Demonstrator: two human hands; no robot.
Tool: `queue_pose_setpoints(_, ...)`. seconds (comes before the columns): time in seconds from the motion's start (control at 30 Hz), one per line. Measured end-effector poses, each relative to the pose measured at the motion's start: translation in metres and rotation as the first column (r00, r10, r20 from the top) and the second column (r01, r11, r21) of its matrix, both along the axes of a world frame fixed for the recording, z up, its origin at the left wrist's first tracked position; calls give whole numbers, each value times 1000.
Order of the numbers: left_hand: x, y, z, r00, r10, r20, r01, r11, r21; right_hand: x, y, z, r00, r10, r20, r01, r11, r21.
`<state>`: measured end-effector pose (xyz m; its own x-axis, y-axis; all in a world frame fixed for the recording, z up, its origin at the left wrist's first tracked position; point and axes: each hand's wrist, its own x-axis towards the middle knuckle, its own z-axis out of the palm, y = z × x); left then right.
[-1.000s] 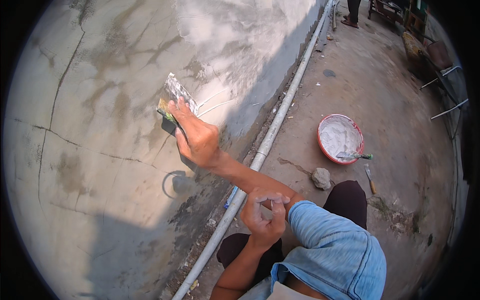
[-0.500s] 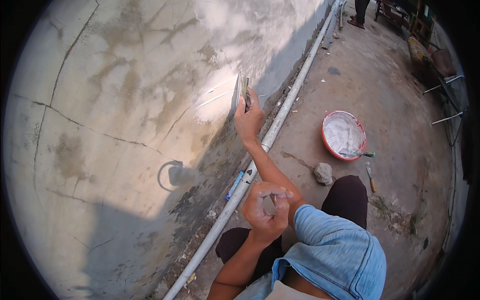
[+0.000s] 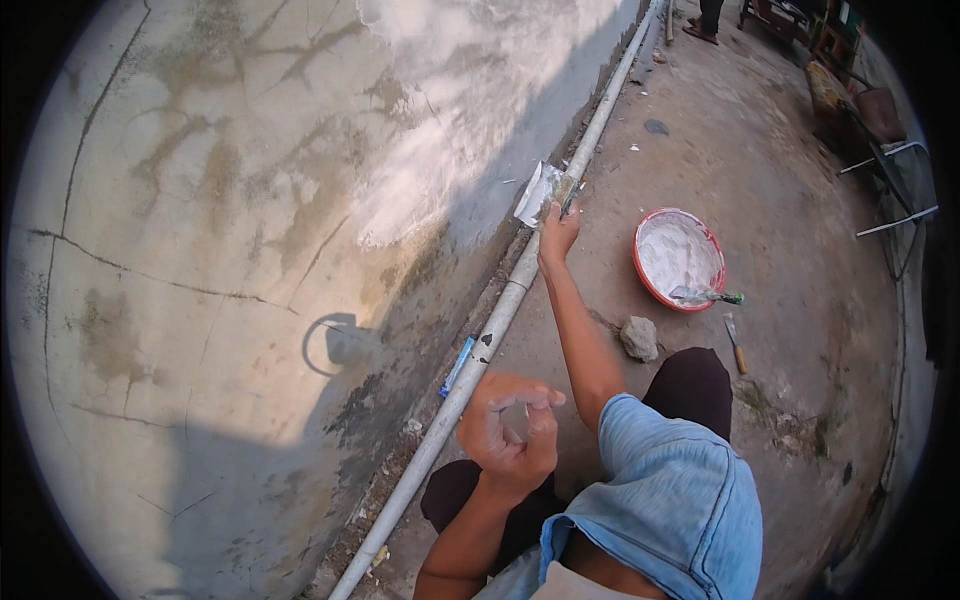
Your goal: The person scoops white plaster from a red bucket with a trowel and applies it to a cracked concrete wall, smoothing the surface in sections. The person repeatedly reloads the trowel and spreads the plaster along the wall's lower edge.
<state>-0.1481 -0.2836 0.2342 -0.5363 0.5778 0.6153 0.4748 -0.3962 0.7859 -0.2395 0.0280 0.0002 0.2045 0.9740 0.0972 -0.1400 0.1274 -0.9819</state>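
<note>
Beside the long grey pipe (image 3: 520, 275), my right hand (image 3: 558, 230) grips a flat metal trowel (image 3: 540, 192) smeared with white paste, held out near the wall's base. The cracked grey wall (image 3: 180, 210) carries a whitish smeared patch (image 3: 405, 190) just left of it. Low in the view, my left hand (image 3: 508, 430) is closed in a ring, fingertips to thumb, with nothing visible inside. Right of my right hand sits a red-rimmed bowl (image 3: 640, 265) of white paste, a spatula (image 3: 728, 298) resting in it.
A rough stone (image 3: 638, 338) and a putty knife (image 3: 739, 355) lie on the concrete floor (image 3: 800, 320). A blue strip (image 3: 457, 368) lies beside the pipe. Chairs and furniture (image 3: 880, 170) line the right side. Another person's legs (image 3: 708, 22) stand at the far end.
My right hand has swung from the wall rightward, then slightly down to the pipe, turning the trowel. My left hand stays closed low in the view, shifted a little left.
</note>
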Motion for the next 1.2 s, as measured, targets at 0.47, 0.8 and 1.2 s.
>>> queue_pose_setpoints(0.47,-1,6,-6,992,48,113,-46,999,-21,-48,-27,69,959,260,114,-263,965,11)
queue_pose_setpoints(0.8,-9,33,-26,999,34,40,-25,980,-198,-1,40,35,959,282,-14,-279,954,110)
queue_pose_setpoints(1.2,-10,45,-33,994,19,103,5,973,-229,-46,84,25,986,133,105,-138,989,51)
